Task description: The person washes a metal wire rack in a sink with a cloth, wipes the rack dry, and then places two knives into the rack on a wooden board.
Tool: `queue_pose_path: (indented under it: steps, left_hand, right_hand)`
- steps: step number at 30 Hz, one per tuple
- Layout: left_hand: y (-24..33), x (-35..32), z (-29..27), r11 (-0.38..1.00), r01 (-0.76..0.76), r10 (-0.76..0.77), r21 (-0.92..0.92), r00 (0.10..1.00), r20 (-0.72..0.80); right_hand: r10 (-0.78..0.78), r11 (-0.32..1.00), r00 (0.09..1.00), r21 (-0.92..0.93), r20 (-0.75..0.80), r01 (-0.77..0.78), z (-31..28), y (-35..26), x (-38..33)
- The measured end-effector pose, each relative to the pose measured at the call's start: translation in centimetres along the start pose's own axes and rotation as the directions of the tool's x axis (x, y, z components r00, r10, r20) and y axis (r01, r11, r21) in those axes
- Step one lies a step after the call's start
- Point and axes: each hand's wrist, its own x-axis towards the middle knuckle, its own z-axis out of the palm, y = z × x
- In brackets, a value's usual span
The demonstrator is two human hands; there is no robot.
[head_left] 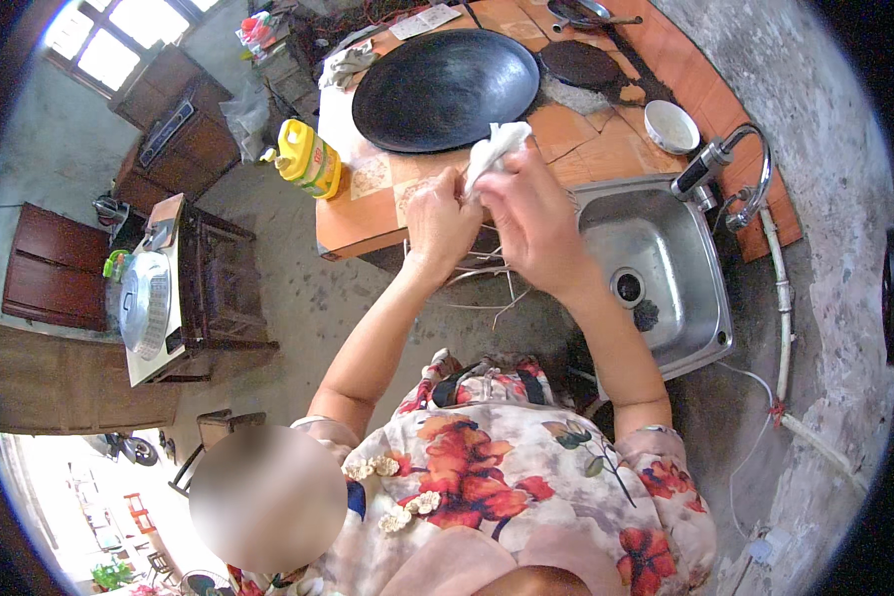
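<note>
Both hands meet over the front edge of the orange tiled counter, in front of a large black wok (pixel 447 91). Between them a crumpled white cloth (pixel 497 151) sticks up. My left hand (pixel 441 224) is closed, its fingertips gathered at the cloth's lower end. My right hand (pixel 534 223) curls around the cloth from the other side, slightly blurred, and its fingers partly hide it. The wok lies behind the hands on the counter (pixel 387 204). To my right, below the right hand, is the steel sink (pixel 680 263).
A yellow jug (pixel 308 159) stands at the counter's left edge. A white bowl (pixel 671 127) sits behind the sink by the faucet (pixel 717 164). A grey rag (pixel 348 65) lies left of the wok. Farther left, a table (pixel 174 338) holds a large metal lid (pixel 145 304).
</note>
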Motion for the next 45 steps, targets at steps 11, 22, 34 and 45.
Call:
queue_pose_path:
  steps: [11, 22, 34, 45]
  left_hand:
    - [-14.9, -1.6, -7.1, 0.508, 0.570, -0.445, -0.646, 0.816, 0.369]
    - [-22.4, -4.7, -15.6, -0.054, 0.274, -0.808, -0.960, 0.553, 0.203]
    - [-27.3, -10.1, -25.8, -0.518, -0.174, -0.821, -0.837, 0.376, 0.430]
    - [-30.1, -13.3, -28.0, -0.725, -0.156, -0.596, -0.671, 0.630, 0.497]
  right_hand:
    - [0.276, 0.961, 0.960, -0.013, -0.057, -0.277, 7.9, 0.6, 1.1]
    - [-0.226, 0.949, 0.831, 0.308, 0.507, 0.070, 22.5, -8.2, -3.0]
    - [0.568, -0.177, 0.373, 0.552, 0.734, -0.815, 24.9, -2.4, -5.3]
    - [0.529, -0.276, 0.315, 0.511, 0.788, -0.814, 29.1, -4.2, -5.8]
